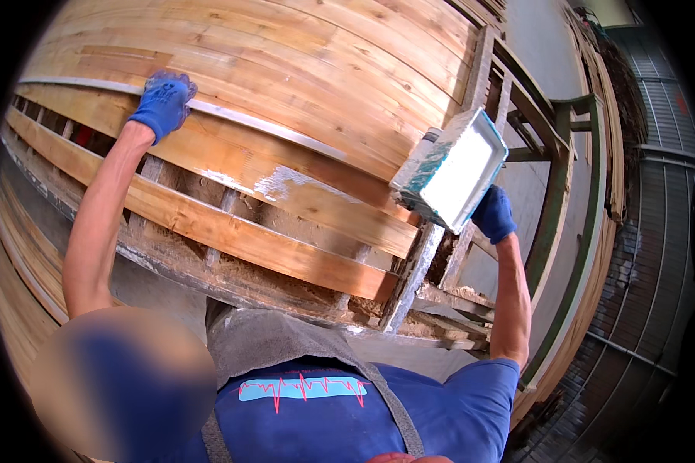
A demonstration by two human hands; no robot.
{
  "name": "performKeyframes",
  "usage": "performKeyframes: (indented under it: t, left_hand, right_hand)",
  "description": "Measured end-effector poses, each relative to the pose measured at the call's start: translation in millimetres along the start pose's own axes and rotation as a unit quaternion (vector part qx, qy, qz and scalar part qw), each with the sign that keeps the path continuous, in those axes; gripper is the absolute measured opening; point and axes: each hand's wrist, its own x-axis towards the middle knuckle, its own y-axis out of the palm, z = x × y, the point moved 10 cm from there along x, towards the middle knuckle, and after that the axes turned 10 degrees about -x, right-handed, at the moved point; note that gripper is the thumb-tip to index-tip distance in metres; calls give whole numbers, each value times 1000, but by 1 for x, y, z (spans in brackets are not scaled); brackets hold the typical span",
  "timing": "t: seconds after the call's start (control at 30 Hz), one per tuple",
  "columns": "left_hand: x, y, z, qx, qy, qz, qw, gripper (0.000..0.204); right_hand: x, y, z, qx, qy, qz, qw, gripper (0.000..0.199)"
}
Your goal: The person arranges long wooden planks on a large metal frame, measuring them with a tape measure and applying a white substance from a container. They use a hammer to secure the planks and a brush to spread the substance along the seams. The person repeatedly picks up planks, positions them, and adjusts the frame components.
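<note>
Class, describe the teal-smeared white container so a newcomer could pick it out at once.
Start with the broad deck of brown wooden planks across the upper middle. At its right end, a rectangular white container is held tilted by the blue-gloved right hand. Its teal-smeared rim and bright white interior set it apart from the brown planks.

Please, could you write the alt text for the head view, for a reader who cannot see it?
A person's gloved right hand is at the side of a tilted white tub, while the gloved left hand is at a white strip along wooden planks. White smears mark a nearby board.
</note>
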Motion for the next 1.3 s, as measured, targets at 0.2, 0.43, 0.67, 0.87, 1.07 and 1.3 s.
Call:
performKeyframes:
  t: [0.2, 0.43, 0.67, 0.87, 1.07, 1.3]
  left_hand:
    - [5, 1, 0, 6, -3, 12, 1000, 19]
    - [3, 0, 3, -15, -3, -51, 999, 16]
    - [-14, 0, 15, -67, -7, -69, 995, 13]
    - [-80, -66, 38, -101, -104, -155, 977, 43]
    - [-351, -86, 175, -209, -262, -333, 881, 47]
    - [-691, 98, 273, -277, -534, -175, 779, 37]
  right_hand:
    - [65, 22, 75, -30, 28, 19, 999, 26]
    - [27, 6, 33, 58, 2, -21, 998, 23]
    - [45, 24, 68, -15, -35, -15, 999, 20]
    - [145, 58, 211, -50, -110, -44, 992, 21]
    - [257, 81, 394, -6, -88, 21, 996, 28]
    - [355, 77, 649, 114, -64, 74, 989, 37]
